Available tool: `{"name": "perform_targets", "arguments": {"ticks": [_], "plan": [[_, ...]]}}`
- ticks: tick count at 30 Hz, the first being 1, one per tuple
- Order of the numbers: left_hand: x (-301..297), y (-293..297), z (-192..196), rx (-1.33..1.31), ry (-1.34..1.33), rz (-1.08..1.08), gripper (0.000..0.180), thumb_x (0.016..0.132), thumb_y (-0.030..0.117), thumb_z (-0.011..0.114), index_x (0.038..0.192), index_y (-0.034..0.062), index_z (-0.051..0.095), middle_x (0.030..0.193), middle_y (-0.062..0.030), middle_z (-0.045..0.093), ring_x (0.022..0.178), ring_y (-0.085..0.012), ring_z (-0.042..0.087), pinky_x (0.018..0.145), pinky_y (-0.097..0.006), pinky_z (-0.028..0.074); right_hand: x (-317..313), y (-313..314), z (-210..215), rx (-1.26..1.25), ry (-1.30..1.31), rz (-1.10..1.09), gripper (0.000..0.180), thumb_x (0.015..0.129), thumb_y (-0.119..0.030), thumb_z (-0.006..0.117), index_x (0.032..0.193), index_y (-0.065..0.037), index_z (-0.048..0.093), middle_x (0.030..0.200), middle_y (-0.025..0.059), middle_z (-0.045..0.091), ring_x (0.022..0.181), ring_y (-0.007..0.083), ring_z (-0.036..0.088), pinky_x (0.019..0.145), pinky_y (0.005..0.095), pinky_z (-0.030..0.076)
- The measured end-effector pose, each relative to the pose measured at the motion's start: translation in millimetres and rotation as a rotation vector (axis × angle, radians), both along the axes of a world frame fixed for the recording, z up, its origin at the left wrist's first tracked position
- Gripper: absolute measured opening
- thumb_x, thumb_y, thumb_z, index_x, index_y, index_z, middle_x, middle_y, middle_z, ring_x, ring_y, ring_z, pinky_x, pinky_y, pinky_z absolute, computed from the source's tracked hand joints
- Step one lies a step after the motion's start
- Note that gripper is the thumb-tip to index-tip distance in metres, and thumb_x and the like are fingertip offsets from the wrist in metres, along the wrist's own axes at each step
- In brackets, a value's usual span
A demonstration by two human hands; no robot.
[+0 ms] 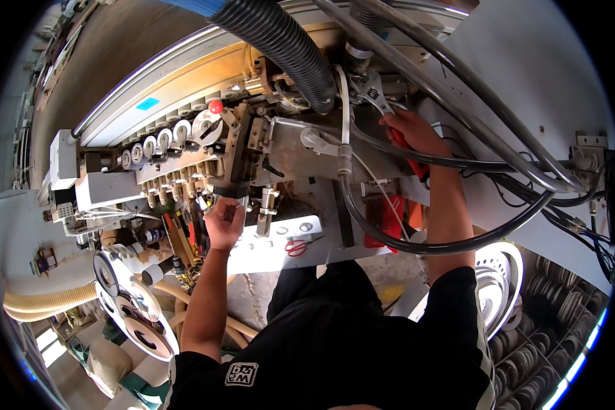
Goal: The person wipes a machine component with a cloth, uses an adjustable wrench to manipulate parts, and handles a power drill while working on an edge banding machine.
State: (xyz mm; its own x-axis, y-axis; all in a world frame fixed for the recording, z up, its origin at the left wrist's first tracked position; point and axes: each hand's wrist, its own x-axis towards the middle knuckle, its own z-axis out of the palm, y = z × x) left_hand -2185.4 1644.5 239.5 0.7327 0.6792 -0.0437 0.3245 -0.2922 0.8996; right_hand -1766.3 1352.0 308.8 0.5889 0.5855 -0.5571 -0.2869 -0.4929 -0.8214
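Note:
My right hand (415, 135) is closed around the red handle of an adjustable wrench (376, 96). The wrench's steel head reaches up and left, against metal fittings below a dark upright fitting (357, 58). My left hand (224, 220) is curled, its fingers bent at the lower end of a slanted metal bracket (236, 147) on the machine. What its fingertips grip there is hidden. Close above the bracket sits a red ball knob (216, 106). Between my hands lies a flat metal plate (297, 154) with a light grey lever-like part (319, 141) on it.
A black ribbed hose (280, 51) and a dark looping hose (451, 244) cross the work area. Red-handled scissors (296, 247) and small rings lie on a white ledge (260, 260). A red case (384, 220) is to the right. Rollers (164, 140) line the machine's left.

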Motion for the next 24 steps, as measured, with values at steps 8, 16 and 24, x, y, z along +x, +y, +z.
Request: {"name": "perform_targets", "arguments": {"ticks": [8,16,24], "plan": [[1,-2,2,0.078,0.053,-0.013,0.010,0.088,0.005,0.074,0.092,0.0052,0.065,0.064,0.0047,0.059,0.056,0.0001,0.050,0.054,-0.020,0.041,-32,22,0,0.051,-0.013,-0.129,0.036,0.105,-0.039,0.060,0.101,-0.003,0.065,0.073,0.0014,0.059,0.054,0.0101,0.055,0.049,0.0277,0.044],[3,-2,7,0.093,0.050,-0.022,0.010,0.087,0.006,0.074,0.091,0.0050,0.064,0.064,0.0047,0.059,0.056,-0.0005,0.051,0.053,-0.020,0.041,-43,31,-16,0.059,-0.027,-0.224,0.037,0.104,-0.040,0.063,0.097,-0.003,0.063,0.072,0.0020,0.057,0.049,0.0123,0.055,0.045,0.0281,0.043],[2,-1,5,0.095,0.035,-0.027,0.010,0.088,0.006,0.074,0.090,0.0046,0.064,0.063,0.0047,0.059,0.056,-0.0005,0.051,0.053,-0.020,0.040,-52,37,-24,0.082,-0.040,-0.255,0.040,0.103,-0.040,0.062,0.104,0.000,0.067,0.068,0.0048,0.061,0.046,0.0145,0.056,0.044,0.0309,0.046]]}}
